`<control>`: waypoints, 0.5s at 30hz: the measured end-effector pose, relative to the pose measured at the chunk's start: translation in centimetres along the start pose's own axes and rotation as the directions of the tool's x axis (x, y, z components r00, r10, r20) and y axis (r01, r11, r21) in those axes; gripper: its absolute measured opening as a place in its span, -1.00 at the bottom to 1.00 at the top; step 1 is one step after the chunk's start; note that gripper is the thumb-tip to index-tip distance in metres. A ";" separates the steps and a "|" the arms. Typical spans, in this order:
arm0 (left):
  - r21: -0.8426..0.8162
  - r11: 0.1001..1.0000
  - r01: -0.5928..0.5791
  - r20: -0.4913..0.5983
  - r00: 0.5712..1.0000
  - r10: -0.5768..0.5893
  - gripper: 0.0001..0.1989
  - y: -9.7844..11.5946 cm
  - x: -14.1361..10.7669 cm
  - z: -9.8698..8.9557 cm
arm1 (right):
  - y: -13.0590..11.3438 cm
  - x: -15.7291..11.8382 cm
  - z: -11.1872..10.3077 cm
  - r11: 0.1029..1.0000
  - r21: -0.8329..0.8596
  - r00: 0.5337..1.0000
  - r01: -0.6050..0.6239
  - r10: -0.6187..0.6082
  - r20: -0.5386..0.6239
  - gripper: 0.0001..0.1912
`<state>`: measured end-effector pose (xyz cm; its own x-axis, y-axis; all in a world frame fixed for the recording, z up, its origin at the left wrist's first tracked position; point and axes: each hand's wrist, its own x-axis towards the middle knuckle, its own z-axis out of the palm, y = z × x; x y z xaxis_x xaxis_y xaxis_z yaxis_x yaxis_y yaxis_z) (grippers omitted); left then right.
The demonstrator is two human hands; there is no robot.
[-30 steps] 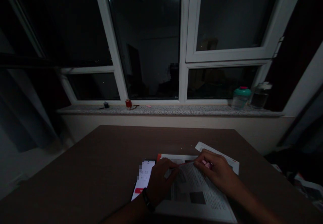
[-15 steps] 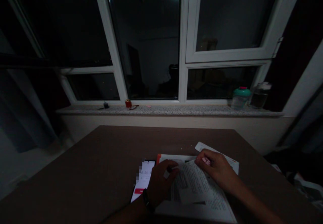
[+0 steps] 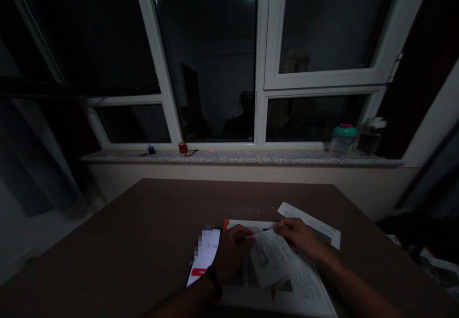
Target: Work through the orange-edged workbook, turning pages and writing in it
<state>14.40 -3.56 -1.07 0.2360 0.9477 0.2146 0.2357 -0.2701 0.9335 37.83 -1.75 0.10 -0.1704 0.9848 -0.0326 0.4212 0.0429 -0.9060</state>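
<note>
My left hand (image 3: 233,253), with a dark band at the wrist, pinches the upper left corner of a small piece of paper (image 3: 274,256) covered in lines of text. Thumb and fingers of my right hand (image 3: 297,235) are closed on the same paper's upper right edge. The piece is held at a slant over a larger printed sheet (image 3: 310,294) with an orange corner, which shows pictures and text. Close by my left hand, a lit phone (image 3: 206,256) lies on the table with a red button on its screen. My hands partly cover the larger sheet.
A cut strip of printed paper (image 3: 310,220) lies right of the sheet on the brown table (image 3: 143,232). On the windowsill (image 3: 251,156) stand a green-lidded container (image 3: 342,140), a clear jar (image 3: 370,136), a small red jar (image 3: 182,147) and a small dark bottle (image 3: 151,149).
My right hand has shifted slightly, and the pink thing that showed at its fingers is no longer visible. The small paper has tilted, uncovering more of the sheet below, including a red patch.
</note>
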 end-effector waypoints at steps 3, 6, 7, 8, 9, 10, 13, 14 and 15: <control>0.042 0.999 0.011 0.009 1.000 -0.011 -0.86 -0.6 0.4 -0.1 | 0.8 0.5 0.5 0.998 -0.058 1.000 -0.020 0.020 -0.010 -0.71; 0.115 0.993 0.014 0.012 1.000 -0.015 -0.88 -0.9 0.6 -0.2 | 1.0 0.6 0.9 0.991 -0.134 0.999 -0.005 -0.001 -0.042 -0.74; 0.145 0.989 0.014 0.014 1.000 -0.016 -0.88 -1.0 0.6 -0.3 | 0.9 0.5 1.0 0.986 -0.166 0.998 0.006 -0.015 -0.055 -0.75; 0.174 0.985 0.014 0.017 1.000 -0.017 -0.89 -1.1 0.6 -0.3 | 0.9 0.4 1.1 0.980 -0.200 0.997 0.017 -0.031 -0.066 -0.76; 0.204 0.979 0.013 0.022 1.000 -0.018 -0.89 -1.2 0.6 -0.3 | 0.9 0.4 1.3 0.972 -0.233 0.996 0.028 -0.046 -0.074 -0.77; 0.232 0.973 0.013 0.026 0.999 -0.019 -0.90 -1.2 0.6 -0.3 | 0.9 0.3 1.4 0.963 -0.267 0.995 0.038 -0.061 -0.079 -0.78; 0.310 0.951 0.015 0.038 0.999 -0.028 -0.92 -1.3 0.6 -0.3 | 1.1 0.1 2.0 0.931 -0.362 0.992 0.047 -0.087 -0.095 -0.82; 0.333 0.943 0.017 0.043 0.999 -0.033 -0.93 -1.3 0.6 -0.2 | 1.3 0.1 2.2 0.920 -0.390 0.991 0.043 -0.089 -0.102 -0.83; 0.354 0.935 0.020 0.046 0.998 -0.039 -0.93 -1.2 0.6 -0.2 | 1.4 0.1 2.3 0.910 -0.413 0.990 0.038 -0.089 -0.106 -0.85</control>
<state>14.06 -2.63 -2.04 0.2703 0.9486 0.1649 0.5585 -0.2940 0.7757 36.32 -1.99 -2.15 -0.1118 0.9893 0.0936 0.7449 0.1457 -0.6511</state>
